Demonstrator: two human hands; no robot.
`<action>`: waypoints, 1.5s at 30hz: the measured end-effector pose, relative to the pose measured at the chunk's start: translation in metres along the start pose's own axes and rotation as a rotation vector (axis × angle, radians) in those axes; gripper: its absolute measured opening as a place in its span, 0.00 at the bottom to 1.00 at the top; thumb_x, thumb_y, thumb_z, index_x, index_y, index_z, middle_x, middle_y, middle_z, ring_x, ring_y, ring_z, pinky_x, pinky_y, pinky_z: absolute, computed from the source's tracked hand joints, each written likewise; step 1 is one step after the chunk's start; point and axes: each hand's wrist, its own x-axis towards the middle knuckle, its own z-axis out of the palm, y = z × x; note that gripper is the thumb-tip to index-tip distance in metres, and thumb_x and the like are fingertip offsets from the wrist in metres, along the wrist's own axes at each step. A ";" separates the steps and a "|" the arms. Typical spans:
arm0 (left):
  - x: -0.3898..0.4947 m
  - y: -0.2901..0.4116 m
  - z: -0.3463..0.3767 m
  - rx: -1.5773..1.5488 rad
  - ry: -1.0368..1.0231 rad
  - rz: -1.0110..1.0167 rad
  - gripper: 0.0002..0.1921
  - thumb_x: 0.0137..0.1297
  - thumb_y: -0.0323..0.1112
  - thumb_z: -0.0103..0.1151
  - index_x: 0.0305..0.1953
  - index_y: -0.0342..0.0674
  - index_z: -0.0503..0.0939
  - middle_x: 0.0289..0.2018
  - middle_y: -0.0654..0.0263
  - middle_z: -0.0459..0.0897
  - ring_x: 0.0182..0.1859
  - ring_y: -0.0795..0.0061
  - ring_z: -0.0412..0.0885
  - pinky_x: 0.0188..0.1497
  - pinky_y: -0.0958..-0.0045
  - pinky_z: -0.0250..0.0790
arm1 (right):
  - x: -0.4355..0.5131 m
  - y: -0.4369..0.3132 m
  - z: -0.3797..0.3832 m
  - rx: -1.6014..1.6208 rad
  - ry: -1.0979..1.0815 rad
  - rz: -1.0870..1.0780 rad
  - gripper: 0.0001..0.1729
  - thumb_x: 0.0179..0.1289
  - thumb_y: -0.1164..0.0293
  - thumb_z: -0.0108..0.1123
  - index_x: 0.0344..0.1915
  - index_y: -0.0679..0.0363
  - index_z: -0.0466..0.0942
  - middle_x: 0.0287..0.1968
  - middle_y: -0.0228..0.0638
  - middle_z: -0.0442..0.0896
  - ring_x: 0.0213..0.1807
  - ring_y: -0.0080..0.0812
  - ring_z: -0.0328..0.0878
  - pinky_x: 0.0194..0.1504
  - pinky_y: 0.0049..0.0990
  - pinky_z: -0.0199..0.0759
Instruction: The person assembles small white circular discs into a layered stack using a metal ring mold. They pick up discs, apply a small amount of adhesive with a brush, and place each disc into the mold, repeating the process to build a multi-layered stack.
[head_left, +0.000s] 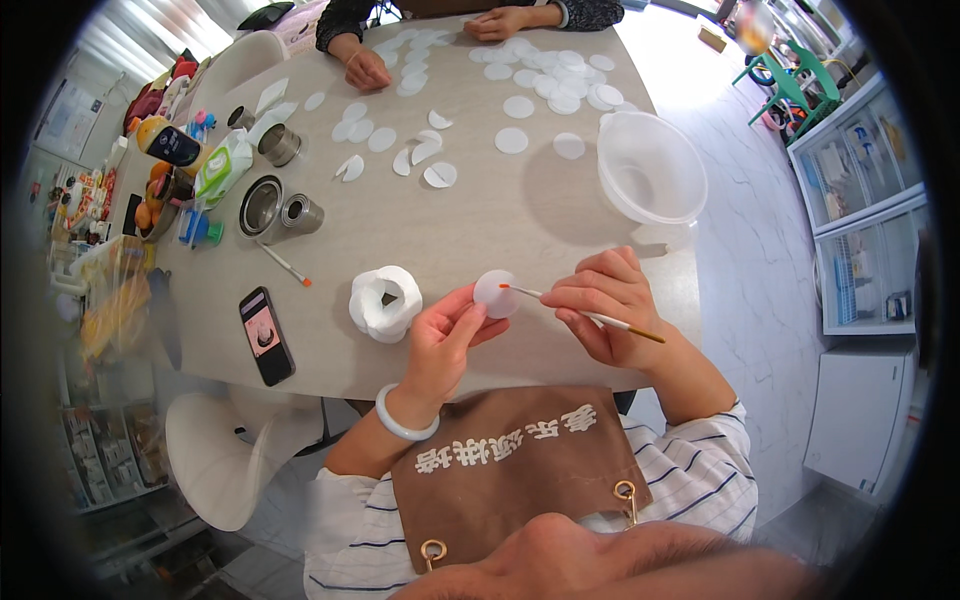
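Between the thumb and fingers of my left hand is a thin white translucent disc, held up over the near side of the table. My right hand grips a slim paintbrush with a white and brown handle. Its orange bristle tip lies over the disc's face; whether it touches cannot be made out. Just left of my left hand stands a white, petal-like ring form with an opening in its middle. A smartphone with a lit screen lies farther left, below a second orange-tipped brush.
Many white discs and some cut pieces spread over the table. A translucent bowl stands at the right edge. Round metal cutters, wipes and a bottle stand left. Another person's hands rest across the table.
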 end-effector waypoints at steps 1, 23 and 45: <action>0.000 0.001 0.000 0.015 -0.002 0.003 0.19 0.86 0.28 0.52 0.71 0.28 0.78 0.63 0.55 0.87 0.64 0.63 0.87 0.69 0.57 0.84 | 0.000 0.000 -0.001 -0.010 -0.003 0.000 0.17 0.61 0.74 0.79 0.50 0.51 0.89 0.41 0.24 0.89 0.42 0.31 0.79 0.46 0.33 0.62; -0.018 0.007 -0.025 0.385 0.109 0.451 0.07 0.85 0.23 0.51 0.58 0.33 0.69 0.60 0.38 0.88 0.62 0.58 0.89 0.66 0.57 0.85 | 0.015 0.019 0.025 0.247 -0.254 0.372 0.10 0.74 0.72 0.71 0.53 0.57 0.86 0.43 0.31 0.89 0.44 0.32 0.85 0.49 0.32 0.78; -0.022 0.022 -0.083 1.295 0.425 1.055 0.14 0.57 0.28 0.80 0.46 0.48 0.93 0.45 0.71 0.87 0.48 0.67 0.84 0.76 0.46 0.63 | 0.107 0.044 0.101 0.849 -0.632 0.596 0.07 0.75 0.75 0.74 0.49 0.64 0.87 0.43 0.28 0.91 0.45 0.20 0.85 0.51 0.26 0.81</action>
